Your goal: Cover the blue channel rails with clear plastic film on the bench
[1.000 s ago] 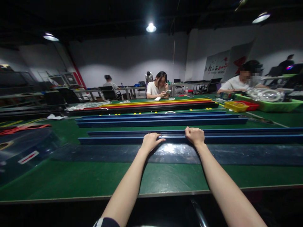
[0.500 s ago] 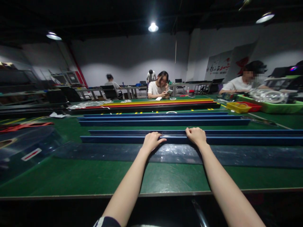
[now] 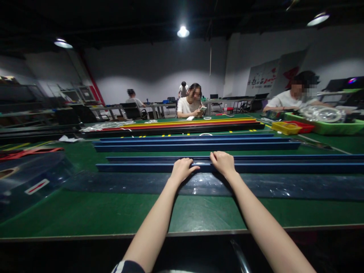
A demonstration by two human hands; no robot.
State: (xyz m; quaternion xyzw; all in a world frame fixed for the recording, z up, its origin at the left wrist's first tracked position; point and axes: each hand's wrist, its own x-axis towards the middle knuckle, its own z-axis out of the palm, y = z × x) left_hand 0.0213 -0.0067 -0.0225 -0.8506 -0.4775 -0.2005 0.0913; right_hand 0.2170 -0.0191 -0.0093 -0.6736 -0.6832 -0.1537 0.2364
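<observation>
Worktop: I see green worktop from 6 o'clock outward.
Film: a clear glossy sheet lies just before my hands.
Left hand: my left hand rests on the near blue rail, fingers curled over its edge.
Right hand: my right hand clamps the same rail, just beside the left.
Farther: second blue rail at 12 o'clock, then red and yellow strips.

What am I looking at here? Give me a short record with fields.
Place: workshop, green-topped table
Left hand: fingers curled on the nearest long blue plastic channel
Right hand: gripping the same channel, beside the left hand
In front of channel: clear glossy film strip
Behind: second long blue channel
Far side: seated person in white shirt
</observation>
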